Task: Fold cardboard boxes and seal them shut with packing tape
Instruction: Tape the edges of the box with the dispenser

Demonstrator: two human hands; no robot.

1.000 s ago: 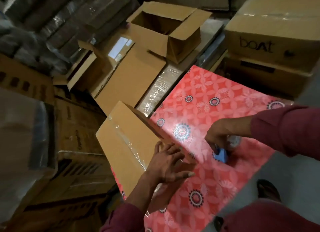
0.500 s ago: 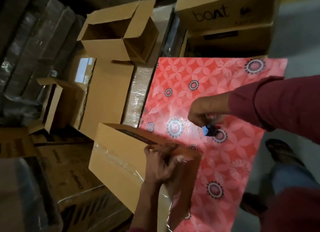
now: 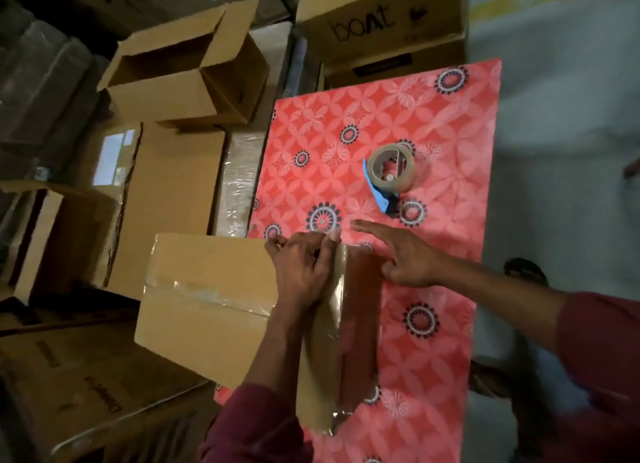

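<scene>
Two hands: both work at the near edge of the red patterned table [image 3: 433,116], on one cardboard box [image 3: 207,300].
Box position: it sits tilted on the table's near left corner, overhanging to the left, with a strip of clear tape [image 3: 214,294] already across its broad face.
Left hand [image 3: 301,268]: fingers curled over the box's upper right edge, pressing the tape down where it wraps onto the side.
Right hand [image 3: 405,258]: fingers straight and slightly apart, holding nothing, hovering just beside the box's right side; whether it touches the cardboard cannot be told.
Tape dispenser [image 3: 389,173]: lies on the table, far of both hands, its blue handle pointing toward the right hand, apart from it.
Step in hand: likely smoothing the tape end on this box's seam.
Next move: probably calls for a flat rub along the wrapped strip, then turning the box to check its other seam.
Surroundings: an open box [image 3: 183,71] at far left, a printed carton [image 3: 381,19] beyond the table.
</scene>
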